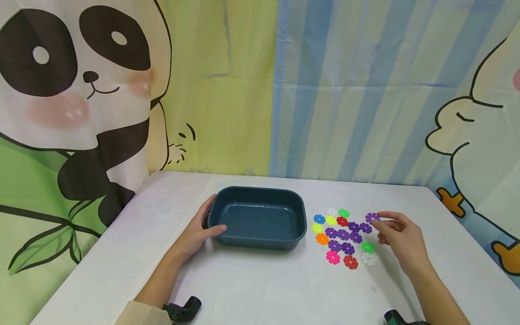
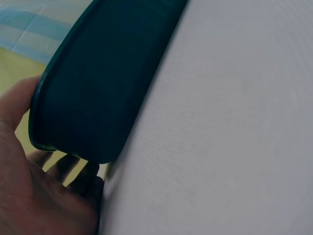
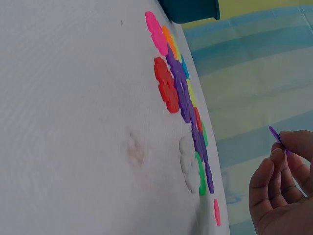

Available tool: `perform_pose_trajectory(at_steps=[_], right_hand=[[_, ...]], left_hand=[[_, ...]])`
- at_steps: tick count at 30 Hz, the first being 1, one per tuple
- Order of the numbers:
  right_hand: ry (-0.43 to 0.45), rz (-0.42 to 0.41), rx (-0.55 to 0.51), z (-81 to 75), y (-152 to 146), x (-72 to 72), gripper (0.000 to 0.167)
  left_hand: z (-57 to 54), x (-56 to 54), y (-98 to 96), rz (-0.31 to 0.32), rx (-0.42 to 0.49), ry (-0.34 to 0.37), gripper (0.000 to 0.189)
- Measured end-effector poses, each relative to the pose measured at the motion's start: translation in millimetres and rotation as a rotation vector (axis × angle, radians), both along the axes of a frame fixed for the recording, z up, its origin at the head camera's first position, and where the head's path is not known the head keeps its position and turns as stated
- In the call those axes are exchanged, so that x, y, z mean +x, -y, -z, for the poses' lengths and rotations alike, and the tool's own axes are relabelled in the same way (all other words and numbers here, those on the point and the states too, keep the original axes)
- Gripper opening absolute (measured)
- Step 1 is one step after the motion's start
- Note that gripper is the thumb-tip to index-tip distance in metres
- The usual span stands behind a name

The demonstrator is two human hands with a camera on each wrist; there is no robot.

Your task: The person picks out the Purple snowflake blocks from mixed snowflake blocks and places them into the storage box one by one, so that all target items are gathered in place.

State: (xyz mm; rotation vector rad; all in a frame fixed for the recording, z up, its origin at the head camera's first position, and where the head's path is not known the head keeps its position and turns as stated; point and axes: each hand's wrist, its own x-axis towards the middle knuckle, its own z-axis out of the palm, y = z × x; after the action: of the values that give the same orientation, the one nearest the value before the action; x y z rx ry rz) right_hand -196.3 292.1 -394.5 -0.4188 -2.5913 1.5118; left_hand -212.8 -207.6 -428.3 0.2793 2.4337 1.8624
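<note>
A dark teal plastic tub [image 1: 260, 244] stands on the table, nothing lying in it. At its left end my left hand [image 1: 197, 234] grips the rim, thumb over the near edge and fingers along the outer wall; the left wrist view shows the fingers [image 2: 63, 166] against the end. Right of the tub, my right hand [image 1: 400, 239] pinches a purple snowflake disc [image 1: 371, 217] between thumb and fingertips, held above the table, as the right wrist view shows. Several more purple discs [image 1: 343, 234] lie flat to the left of this hand.
Around the purple discs lie others: orange [image 1: 322, 239], pink [image 1: 333, 257], red [image 1: 350, 262], white [image 1: 368, 259], green [image 1: 367, 247], blue [image 1: 319, 219] and yellow. One pink disc [image 3: 216, 212] shows apart in the right wrist view. A printed curtain [image 1: 349, 90] hangs behind the white table [image 1: 260, 289].
</note>
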Motion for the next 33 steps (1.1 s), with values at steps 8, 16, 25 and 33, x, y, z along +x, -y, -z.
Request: perform_pose_trajectory(at_steps=[8,16,25,33], right_hand=[[-0.041,-0.029,-0.038,-4.8,21,-4.6,0.061],[-0.052,-0.035,-0.108,-12.3,36,-10.4,0.059],[-0.060,-0.062,-0.157,-20.0,57,-15.3,0.058],[-0.050,-0.121,-0.243,-20.7,77,-20.9,0.057]], left_hand=[[0.2,0.6,0.1,-0.005,-0.018,0.011,0.094],[-0.2,0.4,0.1,-0.004,-0.019,0.009,0.095],[-2.0,0.3,0.6,-0.002,-0.020,0.010,0.095],[-0.8,0.5,-0.2,0.001,-0.002,0.011,0.094]])
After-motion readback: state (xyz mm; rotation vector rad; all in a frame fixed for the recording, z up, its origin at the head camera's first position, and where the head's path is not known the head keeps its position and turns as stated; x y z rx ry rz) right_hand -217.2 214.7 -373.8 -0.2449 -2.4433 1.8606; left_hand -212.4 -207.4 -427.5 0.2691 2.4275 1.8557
